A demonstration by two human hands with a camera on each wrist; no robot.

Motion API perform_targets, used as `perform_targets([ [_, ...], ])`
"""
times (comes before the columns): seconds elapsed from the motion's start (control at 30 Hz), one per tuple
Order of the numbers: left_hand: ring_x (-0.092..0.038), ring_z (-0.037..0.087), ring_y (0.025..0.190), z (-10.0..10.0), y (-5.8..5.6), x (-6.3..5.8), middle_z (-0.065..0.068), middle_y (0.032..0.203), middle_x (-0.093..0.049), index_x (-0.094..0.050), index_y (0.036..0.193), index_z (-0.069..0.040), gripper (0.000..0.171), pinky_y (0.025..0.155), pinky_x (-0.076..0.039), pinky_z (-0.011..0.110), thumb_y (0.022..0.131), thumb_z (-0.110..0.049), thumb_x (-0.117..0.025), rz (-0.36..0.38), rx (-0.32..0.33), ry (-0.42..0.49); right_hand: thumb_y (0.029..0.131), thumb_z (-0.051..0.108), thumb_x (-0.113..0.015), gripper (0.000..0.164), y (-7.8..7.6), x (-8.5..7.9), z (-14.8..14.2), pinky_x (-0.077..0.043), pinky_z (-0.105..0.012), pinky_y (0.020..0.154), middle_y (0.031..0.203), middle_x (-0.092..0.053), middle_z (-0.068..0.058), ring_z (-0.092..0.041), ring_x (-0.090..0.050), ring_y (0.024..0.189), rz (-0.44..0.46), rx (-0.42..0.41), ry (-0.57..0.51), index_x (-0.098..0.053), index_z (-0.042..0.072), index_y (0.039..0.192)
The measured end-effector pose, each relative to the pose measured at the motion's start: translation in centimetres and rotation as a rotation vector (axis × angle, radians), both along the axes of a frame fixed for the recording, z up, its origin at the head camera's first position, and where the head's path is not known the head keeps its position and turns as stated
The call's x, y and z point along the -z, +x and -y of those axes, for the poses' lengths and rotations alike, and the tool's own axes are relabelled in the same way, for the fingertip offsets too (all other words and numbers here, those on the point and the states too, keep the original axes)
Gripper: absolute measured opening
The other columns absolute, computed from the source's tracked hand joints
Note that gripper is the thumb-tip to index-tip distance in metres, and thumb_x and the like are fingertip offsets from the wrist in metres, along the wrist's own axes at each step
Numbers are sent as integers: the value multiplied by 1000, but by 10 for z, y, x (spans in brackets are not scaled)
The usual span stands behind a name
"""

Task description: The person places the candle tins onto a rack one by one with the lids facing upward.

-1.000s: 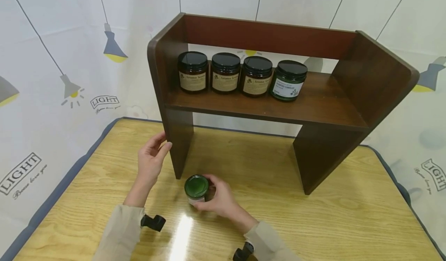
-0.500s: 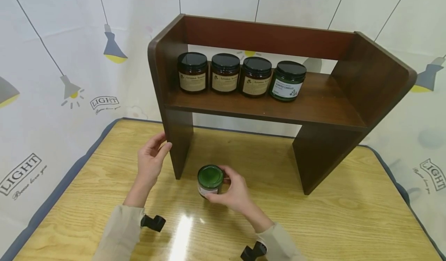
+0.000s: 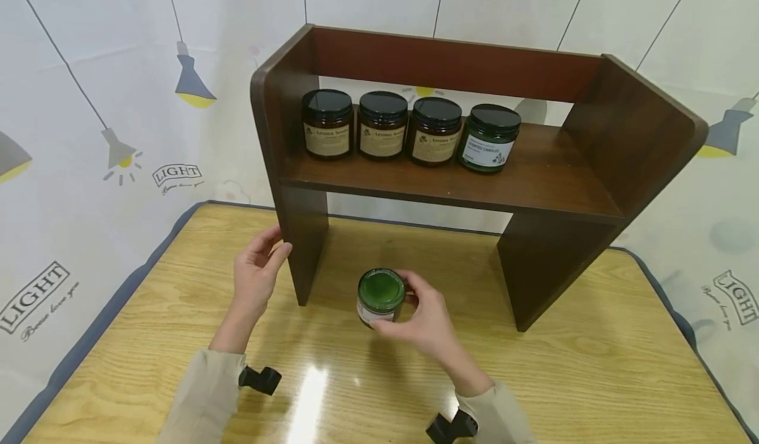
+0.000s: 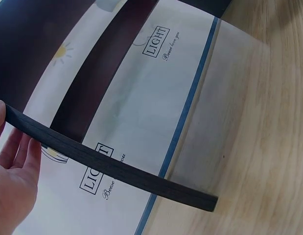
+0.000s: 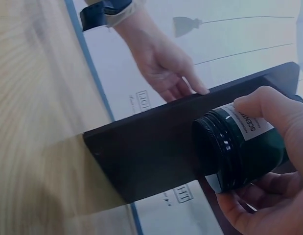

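Note:
My right hand (image 3: 423, 319) grips a green glass scented candle jar (image 3: 379, 292), thumb on its white label and fingers round the far side. In the head view its round green end faces up; in the right wrist view the dark ridged end of the candle jar (image 5: 215, 152) points toward the table. The jar is in front of the opening under a dark brown wooden shelf (image 3: 450, 197). My left hand (image 3: 257, 269) pinches the front edge of the shelf's left side panel (image 4: 107, 164), thumb on one face and fingers on the other.
On the shelf board stand three brown jars, the left one (image 3: 327, 138), the middle one (image 3: 382, 139) and the right one (image 3: 435, 144), with a green candle jar (image 3: 487, 151) beside them. A light wooden table (image 3: 563, 371) carries the shelf. A printed curtain (image 3: 118, 49) hangs behind.
My right hand has carried the green candle jar rightward and away from me, from near the left panel's foot to the front of the opening. The left hand stays on the panel.

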State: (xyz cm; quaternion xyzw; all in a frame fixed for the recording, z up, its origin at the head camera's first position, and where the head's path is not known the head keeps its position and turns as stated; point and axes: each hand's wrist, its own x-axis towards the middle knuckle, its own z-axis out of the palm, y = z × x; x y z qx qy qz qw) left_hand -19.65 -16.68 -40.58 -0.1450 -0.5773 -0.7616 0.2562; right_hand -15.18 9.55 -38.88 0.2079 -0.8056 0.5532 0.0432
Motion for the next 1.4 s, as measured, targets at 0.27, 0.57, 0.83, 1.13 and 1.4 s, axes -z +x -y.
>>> perform_targets([
  [0.27,-60,9,101,0,1,-1,-6,102,-66,-69,105,-17,45,84,-50,18,84,20,-53,4,-4,-11,60,5,-85,65,3,-14,-15,-52,-26,80,105,-63,-8,-18,-58,94,-48,32,12,-57,1,118],
  [0.57,-60,9,100,0,1,0,-6,101,-67,-69,104,-17,45,84,-50,18,83,20,-53,12,-14,-11,58,1,-84,65,10,-34,-31,-52,-24,80,106,-63,-7,-13,-58,94,-98,52,-19,-57,1,117],
  [0.83,-60,9,101,0,1,1,-5,102,-67,-69,106,-15,44,83,-50,18,83,20,-53,-3,0,-6,58,-1,-84,64,14,-48,-46,-50,-17,77,106,-63,-8,-9,-59,91,-129,101,-16,-57,-1,116],
  [1.13,-60,8,101,0,0,0,-6,101,-67,-69,105,-16,46,83,-50,18,83,21,-53,-3,2,-3,58,-3,-84,63,20,-64,-61,-49,-14,76,105,-62,-7,-5,-58,89,-135,156,9,-57,-1,116],
  [1.4,-60,8,101,0,0,0,-5,101,-67,-69,104,-16,45,84,-50,18,83,20,-53,3,5,0,57,-5,-83,64,24,-76,-73,-47,-14,69,100,-61,7,-5,-56,83,-176,202,18,-59,1,115],
])
